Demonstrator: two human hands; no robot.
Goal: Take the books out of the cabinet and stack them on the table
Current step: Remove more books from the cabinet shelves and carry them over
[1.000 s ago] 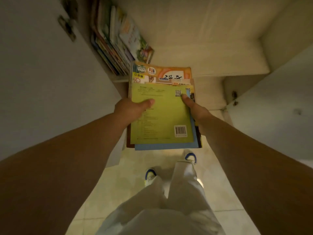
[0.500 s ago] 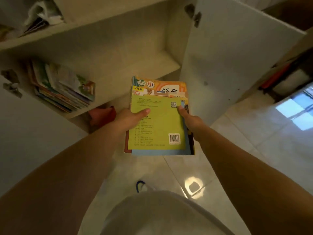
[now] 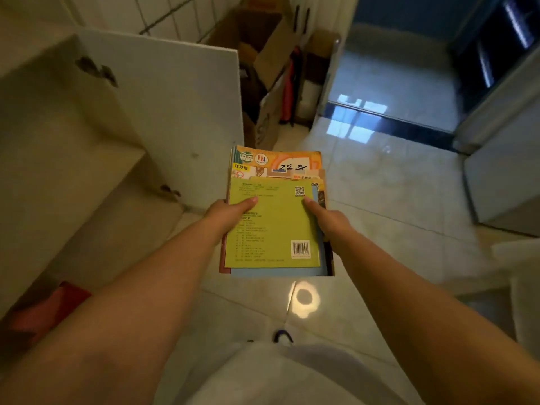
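Carrying books away from the cabinet

Left hand (image 3: 226,211) at 9 o'clock and right hand (image 3: 328,217) at 3 o'clock grip the books (image 3: 271,229), thumbs on top, so none slip.

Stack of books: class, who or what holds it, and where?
Both hands hold the stack of books: left hand at its left edge, right hand at its right.

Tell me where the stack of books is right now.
In the head view the stack of books sits mid-frame above the tiled floor, gripped by the left hand and right hand, just right of the open cabinet door.
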